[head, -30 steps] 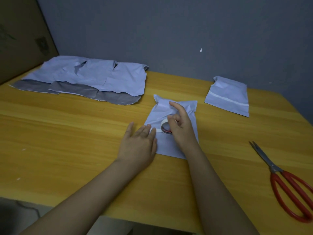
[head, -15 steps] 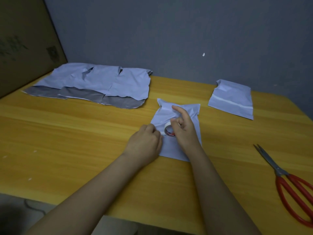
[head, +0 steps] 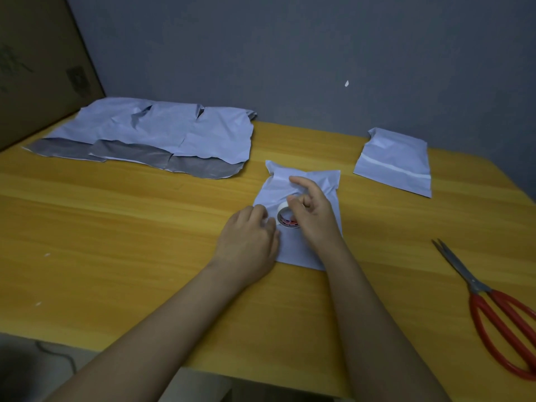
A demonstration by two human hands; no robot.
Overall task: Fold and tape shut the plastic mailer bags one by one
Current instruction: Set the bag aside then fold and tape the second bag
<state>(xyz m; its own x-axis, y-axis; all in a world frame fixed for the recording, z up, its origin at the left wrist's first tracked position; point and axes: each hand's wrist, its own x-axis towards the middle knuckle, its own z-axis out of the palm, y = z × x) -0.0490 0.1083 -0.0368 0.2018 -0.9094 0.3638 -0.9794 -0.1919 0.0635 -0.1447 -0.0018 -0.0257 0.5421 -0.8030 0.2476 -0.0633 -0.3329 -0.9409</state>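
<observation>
A folded pale mailer bag (head: 327, 184) lies at the middle of the yellow table (head: 116, 242). A small roll of white tape (head: 285, 217) stands on it. My right hand (head: 313, 216) grips the roll, thumb and curled fingers round it, index finger stretched over the bag. My left hand (head: 249, 242) lies on the bag's left edge with its fingers curled at the roll's left side; what they hold is hidden.
Several unfolded mailer bags (head: 162, 134) with grey flaps lie overlapped at the back left. One taped bag (head: 394, 161) lies at the back right. Red-handled scissors (head: 499, 311) lie near the right edge. A cardboard sheet (head: 32, 62) leans at the far left.
My left hand went from flat on the bag's edge to curled fingers pressed up against the tape roll. My right hand stays on the roll.
</observation>
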